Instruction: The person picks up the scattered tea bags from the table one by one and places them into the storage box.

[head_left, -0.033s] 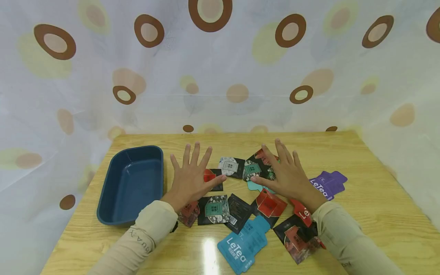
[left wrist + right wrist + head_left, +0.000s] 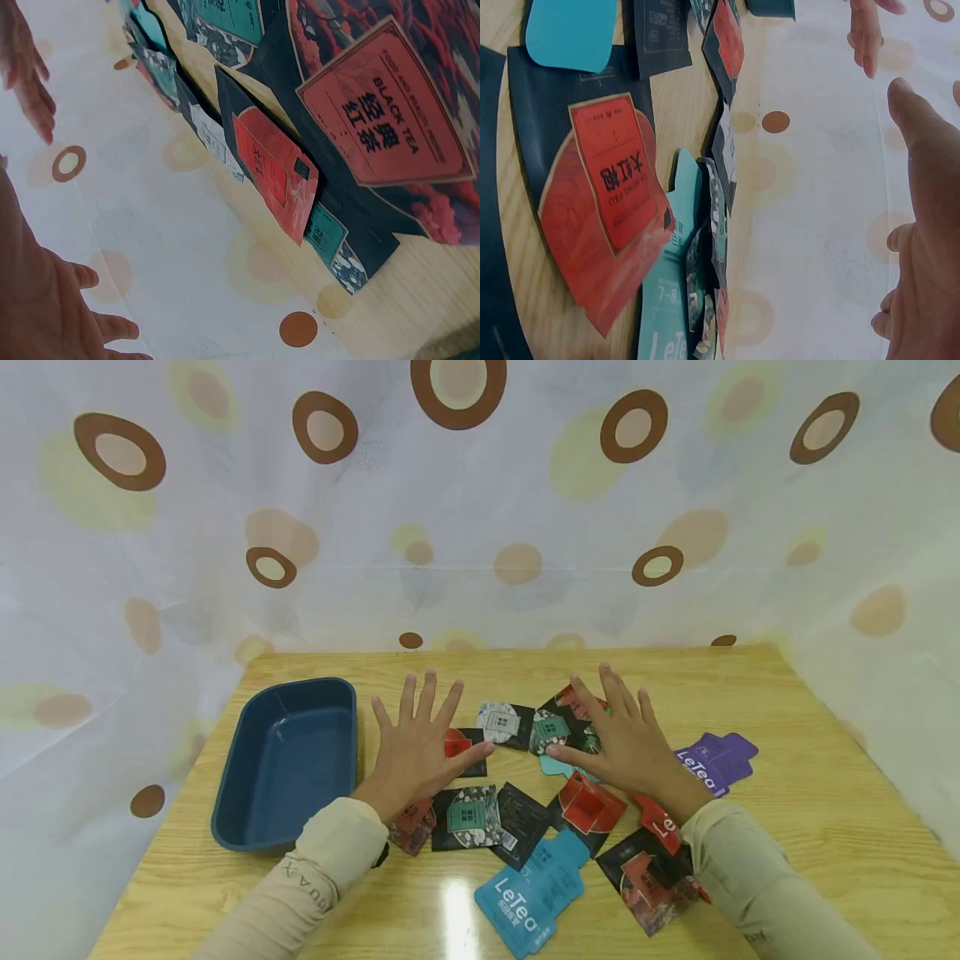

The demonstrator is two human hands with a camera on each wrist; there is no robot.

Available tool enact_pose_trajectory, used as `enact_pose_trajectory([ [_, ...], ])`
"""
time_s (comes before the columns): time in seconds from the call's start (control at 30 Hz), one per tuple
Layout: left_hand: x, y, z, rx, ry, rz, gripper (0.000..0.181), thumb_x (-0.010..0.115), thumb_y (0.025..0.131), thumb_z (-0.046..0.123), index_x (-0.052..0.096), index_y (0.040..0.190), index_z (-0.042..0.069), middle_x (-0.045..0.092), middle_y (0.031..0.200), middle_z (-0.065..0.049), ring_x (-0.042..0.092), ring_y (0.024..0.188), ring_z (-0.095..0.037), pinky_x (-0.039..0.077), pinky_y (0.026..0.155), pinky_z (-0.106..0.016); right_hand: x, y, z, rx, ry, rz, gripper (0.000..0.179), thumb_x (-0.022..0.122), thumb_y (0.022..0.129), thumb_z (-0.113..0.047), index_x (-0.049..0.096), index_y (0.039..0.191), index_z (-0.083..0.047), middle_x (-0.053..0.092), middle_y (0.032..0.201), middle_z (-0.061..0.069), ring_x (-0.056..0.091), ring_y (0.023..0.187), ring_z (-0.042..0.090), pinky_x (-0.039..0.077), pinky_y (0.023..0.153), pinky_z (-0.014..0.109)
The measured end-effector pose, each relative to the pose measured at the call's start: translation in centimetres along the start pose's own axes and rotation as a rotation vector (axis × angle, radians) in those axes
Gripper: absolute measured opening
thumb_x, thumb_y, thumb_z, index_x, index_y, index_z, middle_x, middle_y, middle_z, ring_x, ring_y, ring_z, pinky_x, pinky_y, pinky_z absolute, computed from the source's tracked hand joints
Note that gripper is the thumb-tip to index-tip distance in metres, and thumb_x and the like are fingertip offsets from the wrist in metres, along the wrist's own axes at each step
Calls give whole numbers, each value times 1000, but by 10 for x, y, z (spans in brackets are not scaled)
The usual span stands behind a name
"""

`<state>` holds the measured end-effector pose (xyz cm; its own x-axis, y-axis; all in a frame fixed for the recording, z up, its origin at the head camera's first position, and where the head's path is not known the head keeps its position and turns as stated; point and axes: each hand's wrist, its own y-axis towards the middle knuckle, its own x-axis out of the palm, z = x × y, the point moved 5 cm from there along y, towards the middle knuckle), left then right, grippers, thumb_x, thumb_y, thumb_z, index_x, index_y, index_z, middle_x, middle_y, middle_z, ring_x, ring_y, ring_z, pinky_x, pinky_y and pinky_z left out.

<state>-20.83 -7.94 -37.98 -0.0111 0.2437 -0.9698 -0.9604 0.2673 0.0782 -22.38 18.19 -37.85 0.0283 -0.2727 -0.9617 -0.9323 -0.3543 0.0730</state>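
Note:
My left hand (image 2: 414, 756) hovers over the table with its fingers spread, holding nothing. To its right my right hand (image 2: 633, 743) is held the same way, palm down and unoccupied. Beneath and between them lie scattered tea packets: a black one with a green label (image 2: 467, 817), a red and black one (image 2: 588, 811), a blue LeTea pouch (image 2: 528, 897) and a purple LeTea pouch (image 2: 712, 762). A black tea packet (image 2: 382, 112) fills the upper right of the left wrist view. Both hands partly cover some packets in the head view.
A deep dark blue basin (image 2: 288, 760) stands at the left of the wooden table (image 2: 810, 810). Behind the table hangs a pale sheet (image 2: 495, 510) with brown and yellow spots. Bare wood shows along the right side.

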Motion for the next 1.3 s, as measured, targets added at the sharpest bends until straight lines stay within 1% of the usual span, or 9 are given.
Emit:
enact_pose_trajectory([
  [0.13,-5,-3,-4,-18,5,6,114,-2,69,96,6,161,27,-1,169,-13,-4,157,-39,-1,113,-78,1,4,-7,-19,24,-1,101,57,86,-70,12,161,-22,-2,168,22,8,154,49,1,118,71],
  [0.27,-22,-14,-16,-47,9,36,97,23,87,85,9,161,24,2,170,-14,-3,158,-36,0,117,-73,2,4,-22,-93,72,35,93,62,89,-61,20,160,-18,4,167,22,12,153,48,9,118,70],
  [0.4,-47,-37,-46,-86,38,96,85,42,96,67,14,161,21,10,168,-16,4,157,-37,2,119,-70,10,4,-41,-191,107,57,83,66,90,-51,32,156,-13,20,164,24,24,149,49,22,114,71],
  [0.57,-71,-77,-98,-87,100,309,73,48,99,56,36,154,11,31,159,-23,24,149,-44,17,116,-69,25,6,-60,-237,129,42,68,68,91,-44,48,146,-10,51,145,21,51,133,43,43,104,63],
  [0.73,-70,-117,-145,-132,180,476,53,60,96,37,54,135,1,47,143,-27,42,131,-48,36,100,-66,48,14,-76,-281,131,-72,61,67,93,-38,49,143,-7,62,130,16,64,116,31,54,91,51],
  [0.87,-60,-135,-174,-231,202,453,44,65,93,26,60,123,-5,56,125,-29,52,110,-50,45,82,-62,59,20,-88,-329,97,-94,55,69,92,-37,55,138,-9,65,126,13,66,110,29,56,81,47],
  [1.07,-37,-156,-199,-371,145,289,34,57,95,32,70,97,0,68,85,-14,59,69,-31,44,48,-41,66,23,-96,-370,24,-147,46,68,93,-38,62,131,-12,65,125,11,66,108,27,57,73,43],
  [1.17,-31,-158,-203,-369,93,247,33,51,100,29,62,79,5,59,68,-6,48,54,-19,34,43,-32,69,23,-97,-391,15,-175,43,66,94,-37,63,129,-12,65,121,9,66,102,25,56,72,41],
  [1.3,-31,-146,-204,-285,81,264,35,46,103,21,44,68,13,40,59,-1,34,51,-15,27,46,-29,68,25,-97,-412,22,-163,41,67,93,-35,63,127,-12,65,111,5,63,90,18,53,68,35],
])
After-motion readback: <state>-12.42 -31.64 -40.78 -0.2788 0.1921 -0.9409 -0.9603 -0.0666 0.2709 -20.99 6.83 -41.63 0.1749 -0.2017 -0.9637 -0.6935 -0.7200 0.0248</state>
